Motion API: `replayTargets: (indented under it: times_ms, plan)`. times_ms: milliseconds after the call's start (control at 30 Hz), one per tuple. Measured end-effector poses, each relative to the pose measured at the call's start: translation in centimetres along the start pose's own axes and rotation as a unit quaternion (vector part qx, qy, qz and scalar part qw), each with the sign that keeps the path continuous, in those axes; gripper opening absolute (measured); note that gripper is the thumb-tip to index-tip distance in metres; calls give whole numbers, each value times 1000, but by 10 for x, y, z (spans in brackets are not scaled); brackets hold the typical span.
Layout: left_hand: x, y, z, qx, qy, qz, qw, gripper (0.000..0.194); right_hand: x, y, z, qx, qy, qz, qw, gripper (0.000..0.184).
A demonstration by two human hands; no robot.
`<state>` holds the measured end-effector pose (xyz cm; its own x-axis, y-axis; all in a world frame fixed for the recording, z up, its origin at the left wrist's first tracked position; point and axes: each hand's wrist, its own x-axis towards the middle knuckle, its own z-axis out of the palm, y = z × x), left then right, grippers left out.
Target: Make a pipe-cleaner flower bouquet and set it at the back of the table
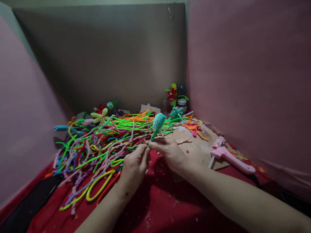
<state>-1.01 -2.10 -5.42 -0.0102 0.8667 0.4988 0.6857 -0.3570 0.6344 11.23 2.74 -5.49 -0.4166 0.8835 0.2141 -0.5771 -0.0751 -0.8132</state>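
Note:
Both of my hands meet at the green stem of a pipe-cleaner flower, whose closed teal bud points up and slightly right. My left hand pinches the stem low down between thumb and fingers. Just above that, my right hand pinches the same stem from the right. The stem's lower end is hidden in my fingers. Behind my left hand spreads a large heap of loose pipe cleaners in green, pink, purple, orange and other colours.
A pink hot glue gun lies on cardboard at the right. Yellow-and-red-handled pliers or scissors lie partly behind my left wrist. A black phone-like slab is at the left. Finished flowers and a jar stand at the back.

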Motion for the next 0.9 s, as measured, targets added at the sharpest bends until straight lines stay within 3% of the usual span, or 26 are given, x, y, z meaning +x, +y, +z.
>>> replayTargets:
  times_ms: [233, 433, 633, 900]
  plan:
    - [3, 10, -5, -206, -58, -128, 968, 25, 0, -1, -3, -41, -19, -17, 999, 10]
    - [7, 10, -5, -388, -102, -220, 889, 24, 0, -2, -1, -49, -25, -35, 998, 10]
    - [8, 9, -6, -500, -120, -252, 820, 21, 0, -5, -2, -99, -57, -20, 993, 14]
    - [7, 7, -8, -544, -131, -263, 786, 17, 0, -7, -4, -132, -86, -47, 986, 16]
